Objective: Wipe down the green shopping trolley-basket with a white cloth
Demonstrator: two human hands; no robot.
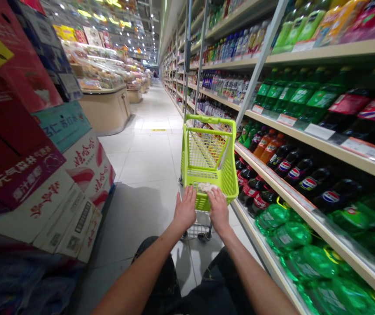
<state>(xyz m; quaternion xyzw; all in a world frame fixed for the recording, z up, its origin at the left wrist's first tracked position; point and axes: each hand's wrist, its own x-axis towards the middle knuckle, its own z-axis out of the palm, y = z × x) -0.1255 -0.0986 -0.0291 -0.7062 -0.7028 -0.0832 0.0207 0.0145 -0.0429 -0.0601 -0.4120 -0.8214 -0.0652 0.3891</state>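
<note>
Right now, both your hands are at the near rim of the lime-green shopping cart (pixel 231 173), at the centre of the frame, close beside the drinks shelf (pixel 331 51) on the right. Your left hand (pixel 185 210) lies at the rim's left end, fingers stretched forward, the outermost one spread from the others; I cannot tell whether they curl around the plastic. Your right hand (pixel 219 211) has its fingers slightly parted over a crumpled whitish cloth (pixel 203 187); whether they pinch it or only press it is hidden. For good control, let the left hand brace the cart, spread the right hand's pressure evenly through the cloth, and mind the cart's right wall, since the shelf edge below the Pepsi bottles (pixel 308 183) looks easy to bump.
</note>
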